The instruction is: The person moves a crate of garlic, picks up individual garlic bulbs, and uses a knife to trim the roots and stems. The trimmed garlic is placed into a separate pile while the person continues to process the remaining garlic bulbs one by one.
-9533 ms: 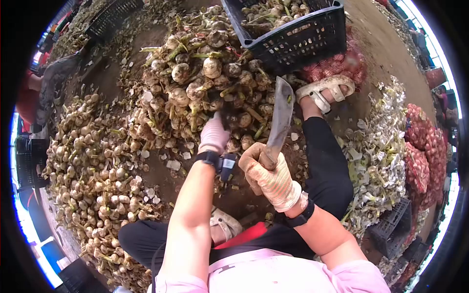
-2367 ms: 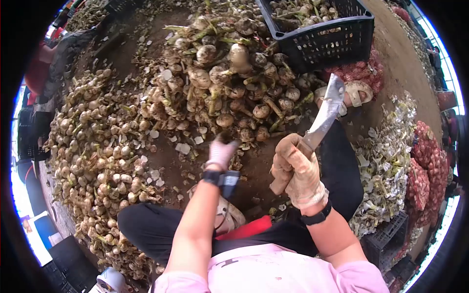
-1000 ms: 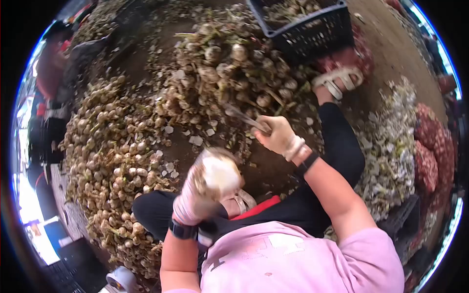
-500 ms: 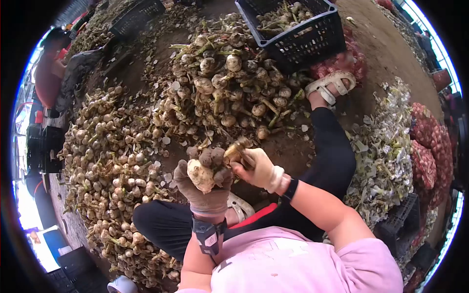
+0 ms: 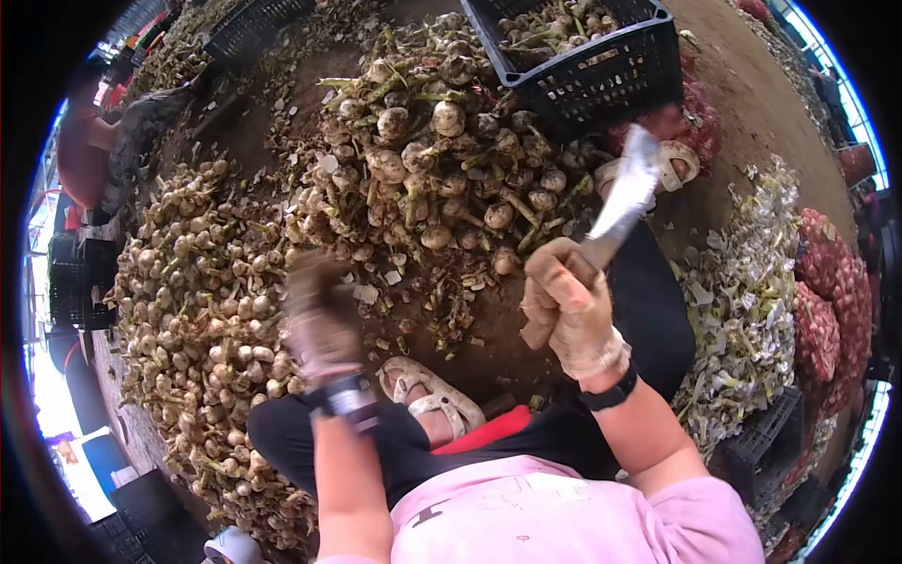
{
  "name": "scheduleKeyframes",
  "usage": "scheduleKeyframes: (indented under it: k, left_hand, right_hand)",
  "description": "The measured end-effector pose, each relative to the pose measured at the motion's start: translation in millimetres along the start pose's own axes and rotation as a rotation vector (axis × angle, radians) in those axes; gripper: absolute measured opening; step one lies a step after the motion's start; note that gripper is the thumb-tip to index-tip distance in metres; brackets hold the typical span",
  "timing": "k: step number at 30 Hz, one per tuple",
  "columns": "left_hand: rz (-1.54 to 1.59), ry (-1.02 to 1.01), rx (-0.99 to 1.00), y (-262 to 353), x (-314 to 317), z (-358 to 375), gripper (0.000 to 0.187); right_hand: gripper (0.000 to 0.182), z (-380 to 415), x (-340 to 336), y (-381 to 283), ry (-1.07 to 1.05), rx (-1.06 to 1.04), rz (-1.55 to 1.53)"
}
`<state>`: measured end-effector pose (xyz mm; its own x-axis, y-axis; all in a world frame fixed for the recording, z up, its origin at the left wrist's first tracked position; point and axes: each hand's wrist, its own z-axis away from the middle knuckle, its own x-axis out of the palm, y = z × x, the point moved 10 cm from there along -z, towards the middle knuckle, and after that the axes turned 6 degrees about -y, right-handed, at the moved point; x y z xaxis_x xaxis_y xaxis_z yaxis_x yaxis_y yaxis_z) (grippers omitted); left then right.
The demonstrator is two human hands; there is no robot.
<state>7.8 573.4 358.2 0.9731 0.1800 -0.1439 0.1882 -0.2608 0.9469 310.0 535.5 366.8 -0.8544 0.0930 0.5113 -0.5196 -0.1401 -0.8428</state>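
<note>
My right hand (image 5: 569, 305), in a pale dirty glove, is wrapped round the handle of a knife (image 5: 625, 197). The broad metal blade points up and away, toward the black crate. Smeared by motion, my gloved left hand (image 5: 322, 315) is at the right edge of a spread of trimmed garlic bulbs (image 5: 225, 301); whether it holds anything does not show. Ahead of both hands lies a heap of garlic with long stems (image 5: 442, 160), soil still on the bulbs. Stem and skin scraps (image 5: 451, 305) litter the ground between my hands.
A black plastic crate (image 5: 601, 80) with garlic stands beyond my sandalled foot. Garlic skins and leaves (image 5: 742, 320) are heaped at the right, beside filled red net bags (image 5: 832, 291). Another person (image 5: 85, 150) sits at the far left.
My hands have moved apart. The left swung left toward the trimmed bulbs, and the garlic bulb seen in it no longer shows. The right moved right, raising the knife with its blade now visible.
</note>
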Motion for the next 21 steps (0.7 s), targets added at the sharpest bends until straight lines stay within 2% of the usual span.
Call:
scheduleKeyframes:
  k: [1,2,3,5,7,8,9,11,12,14,15,19,20,21]
  left_hand:
    - [0.43,0.031,-0.613,-39,64,21,0.027]
    - [0.287,-0.248,-0.587,-56,120,21,0.025]
    - [0.075,-0.457,-0.356,-79,170,29,0.026]
    - [-0.397,-0.864,-0.386,-137,252,61,0.052]
    - [-0.807,-1.05,-0.261,-165,298,75,0.061]
    - [-1.001,-1.071,-0.073,-163,315,73,0.068]
    - [-0.814,-0.977,-0.283,-174,305,77,0.068]
    - [-1.018,-1.055,-0.264,-184,315,87,0.066]
    - [-1.017,-1.058,-0.26,-192,313,94,0.066]
    - [-0.611,-0.848,-0.452,-204,283,101,0.061]
    - [-0.612,-0.845,-0.447,-203,270,102,0.061]
    - [0.152,-0.688,-0.887,-213,199,122,0.071]
    - [0.375,-0.533,-0.951,-175,174,116,0.077]
    - [0.352,-0.497,-0.931,-140,153,105,0.068]
  right_hand:
    - [0.01,0,-6,-6,0.02,-0.029,-0.016]
    - [0.013,-1,-11,-9,0.056,0.0,-0.041]
    - [0.019,-1,-12,-16,0.098,-0.014,-0.04]
    - [0.022,-3,-17,-21,0.128,-0.043,-0.137]
    - [0.024,-6,-21,-21,0.156,-0.025,-0.161]
    - [0.024,-6,-20,-20,0.137,0.032,-0.151]
    - [0.024,-6,-19,-17,0.115,0.09,-0.14]
    - [0.023,-6,-19,-11,0.106,0.115,-0.132]
    - [0.022,-5,-18,-11,0.094,0.115,-0.113]
    - [0.021,-3,-17,-9,0.074,0.111,-0.095]
    - [0.019,-4,-17,-9,0.063,0.105,-0.052]
    - [0.015,-2,-8,-7,0.008,0.094,0.083]
    - [0.011,-2,1,-6,-0.035,0.145,0.111]
    - [0.011,-1,2,-4,-0.051,0.144,0.107]
